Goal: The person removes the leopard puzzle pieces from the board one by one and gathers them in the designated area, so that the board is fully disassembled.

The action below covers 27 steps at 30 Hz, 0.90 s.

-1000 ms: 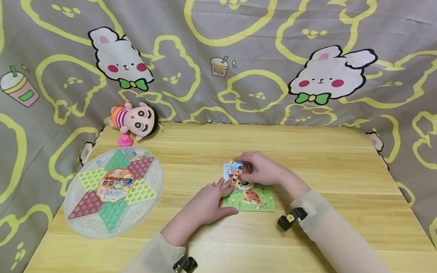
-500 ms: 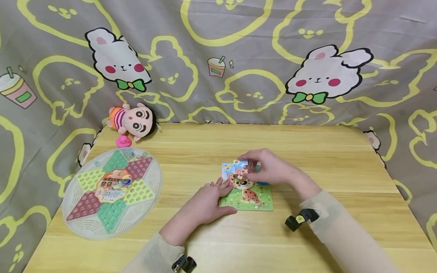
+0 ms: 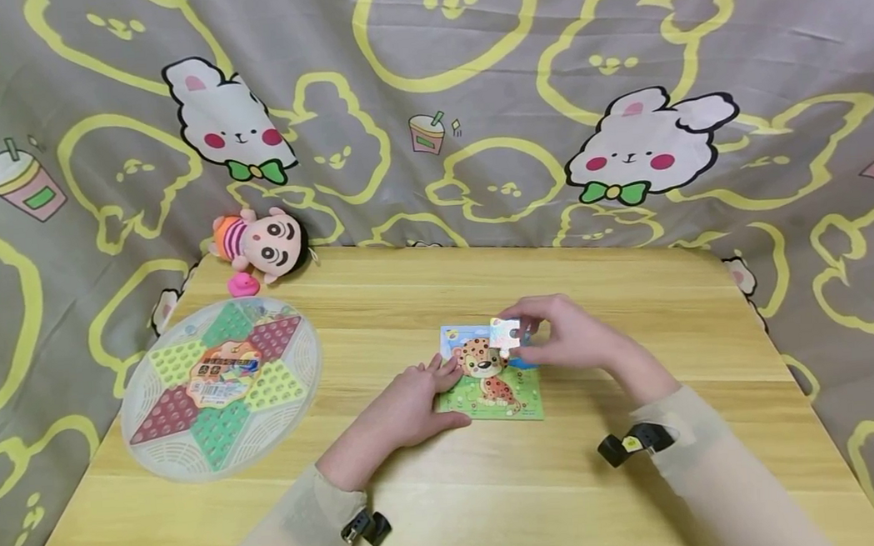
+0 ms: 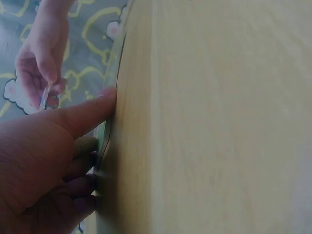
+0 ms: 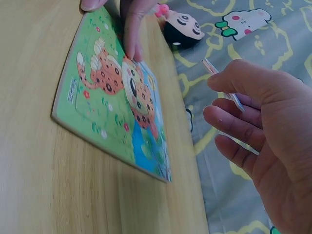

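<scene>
A small jigsaw puzzle board with a spotted leopard on green grass and blue sky lies on the wooden table. My left hand rests at its left side, fingers spread over the edge and thumb along the near edge. Over the board's upper right, my right hand pinches a jigsaw piece between thumb and fingers. The piece is tilted up, and its pale, shiny face shows in the head view. In the right wrist view the piece appears nearly edge-on, apart from the board.
To the left lies a round Chinese checkers board with a coloured star. Behind it are a pink rubber duck and a plush doll on its side. A patterned grey curtain hangs along the table's back.
My right hand has moved right and lifted the piece away from the leopard's head, turning it from its printed blue face to a pale one. My left hand stays in place.
</scene>
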### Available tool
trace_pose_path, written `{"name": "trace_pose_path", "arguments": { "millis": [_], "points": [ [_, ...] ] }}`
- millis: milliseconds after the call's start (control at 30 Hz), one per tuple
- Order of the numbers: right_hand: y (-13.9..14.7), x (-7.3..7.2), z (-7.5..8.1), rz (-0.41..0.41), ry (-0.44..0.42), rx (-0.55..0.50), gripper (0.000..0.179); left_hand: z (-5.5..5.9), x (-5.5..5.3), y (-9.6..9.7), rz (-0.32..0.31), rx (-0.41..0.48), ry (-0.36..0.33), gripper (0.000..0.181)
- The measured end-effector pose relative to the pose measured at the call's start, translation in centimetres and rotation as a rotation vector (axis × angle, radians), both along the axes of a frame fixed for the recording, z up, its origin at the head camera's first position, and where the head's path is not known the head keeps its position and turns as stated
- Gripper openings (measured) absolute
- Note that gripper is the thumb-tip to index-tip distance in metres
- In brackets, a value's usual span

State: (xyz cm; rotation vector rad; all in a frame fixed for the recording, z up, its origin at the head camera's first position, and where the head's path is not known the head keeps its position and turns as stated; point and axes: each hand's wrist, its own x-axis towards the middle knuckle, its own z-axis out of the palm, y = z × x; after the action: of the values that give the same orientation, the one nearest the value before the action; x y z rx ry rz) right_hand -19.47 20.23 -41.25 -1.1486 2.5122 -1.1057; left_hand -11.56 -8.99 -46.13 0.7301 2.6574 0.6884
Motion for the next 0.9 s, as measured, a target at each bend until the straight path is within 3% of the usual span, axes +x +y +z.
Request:
{"name": "trace_pose_path", "arguments": {
  "millis": [633, 900],
  "points": [
    [5.2, 0.9, 0.3, -0.078, 0.120, -0.008, 0.048, 0.0, 0.0, -0.1, -0.010, -0.004, 0.010, 0.080],
    [7.2, 0.8, -0.9, -0.107, 0.062, 0.010, 0.046, 0.1, 0.0, 0.0, -0.012, -0.002, 0.008, 0.080]
  ]
}}
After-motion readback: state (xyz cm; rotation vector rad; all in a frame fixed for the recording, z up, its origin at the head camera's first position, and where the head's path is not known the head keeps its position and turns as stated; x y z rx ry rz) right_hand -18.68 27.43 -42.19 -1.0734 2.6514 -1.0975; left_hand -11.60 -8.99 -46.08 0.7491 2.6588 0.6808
